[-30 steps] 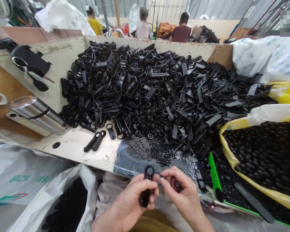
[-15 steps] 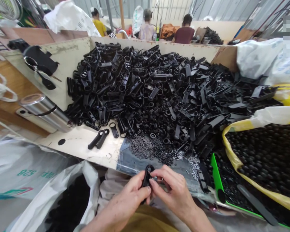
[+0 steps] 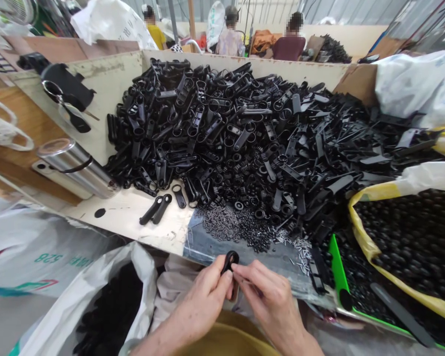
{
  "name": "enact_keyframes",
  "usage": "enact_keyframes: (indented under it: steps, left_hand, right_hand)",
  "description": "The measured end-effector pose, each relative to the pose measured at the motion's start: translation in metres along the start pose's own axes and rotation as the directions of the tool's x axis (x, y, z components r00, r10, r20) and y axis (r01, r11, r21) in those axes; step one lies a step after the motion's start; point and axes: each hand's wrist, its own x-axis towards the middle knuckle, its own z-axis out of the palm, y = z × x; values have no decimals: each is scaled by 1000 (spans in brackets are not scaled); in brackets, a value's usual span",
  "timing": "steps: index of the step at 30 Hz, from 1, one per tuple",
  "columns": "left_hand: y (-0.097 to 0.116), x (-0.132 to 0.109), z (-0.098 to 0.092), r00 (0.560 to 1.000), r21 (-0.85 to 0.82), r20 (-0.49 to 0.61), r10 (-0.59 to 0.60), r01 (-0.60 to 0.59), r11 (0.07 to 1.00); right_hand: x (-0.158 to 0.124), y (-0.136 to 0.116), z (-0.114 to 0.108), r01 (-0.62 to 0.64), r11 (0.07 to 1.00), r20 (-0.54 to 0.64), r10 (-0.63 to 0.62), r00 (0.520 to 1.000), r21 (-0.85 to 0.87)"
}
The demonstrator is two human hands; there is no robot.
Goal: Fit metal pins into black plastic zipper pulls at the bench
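My left hand is closed around a black plastic handle-like part with a ring end, held upright in front of my lap. My right hand pinches at the part's near side, fingertips pressed together by the ring; whatever small piece they may hold is hidden. Just beyond my hands, a dark mat carries small grey cylinders, small black pieces and shiny metal pins. Two similar black parts lie side by side on the pale tabletop to the left.
A large heap of black plastic parts fills the table's back. At left lies a steel flask. White sack with black contents stands lower left. At right are a green-edged tray and a yellow-rimmed bag. Several people sit beyond.
My right fingers have drawn closer together and press near the part's ring end. My left hand has closed further over the part. The whole view has shifted slightly.
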Motion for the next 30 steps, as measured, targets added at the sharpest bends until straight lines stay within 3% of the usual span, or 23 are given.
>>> enact_keyframes:
  steps: [3,5,9,11,16,25,30]
  left_hand:
    - [1,4,-1,997,94,29,74,-77,993]
    - [3,6,-2,994,143,32,101,-104,984]
    - [7,8,-3,992,196,38,123,-128,972]
    - [7,8,-4,992,196,40,118,-124,973]
    - [0,9,-4,995,131,-44,93,-86,988]
    - [-4,11,-3,993,178,-50,103,-93,980]
    - [-1,12,2,989,194,-75,130,-113,974]
  right_hand:
    - [-2,-1,-1,60,988,58,-52,997,-141]
    - [-2,-3,-5,51,989,113,-35,993,-139]
    - [-2,-5,-17,-144,989,194,146,970,-24]
    - [-2,-3,-19,-181,983,198,183,963,-26]
    - [-6,8,-11,-88,986,274,125,954,-142]
    - [-4,10,-8,-129,981,358,173,918,-143]
    - [2,4,-5,-34,934,363,171,916,-355]
